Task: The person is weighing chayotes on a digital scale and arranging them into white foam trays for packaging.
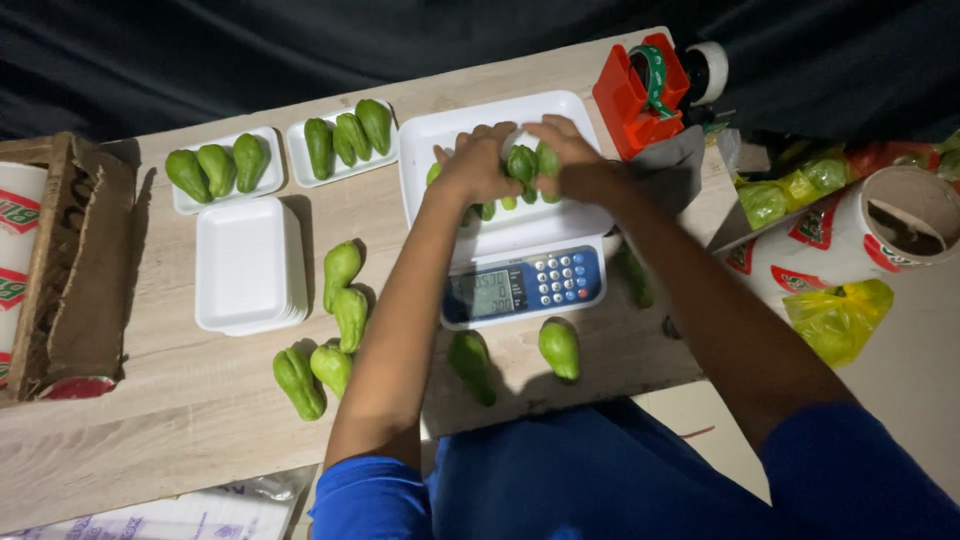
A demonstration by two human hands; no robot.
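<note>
While both arms stretch across the wooden table [200, 400], I see the scale [522, 285] carrying a white foam tray [440, 140]. My left hand [478, 163] and right hand [562, 150] curl around green chayotes [522, 165] in that tray. A stack of empty trays [248, 265] sits left, below two filled trays [285, 150]; loose chayotes [340, 310] lie near the scale.
</note>
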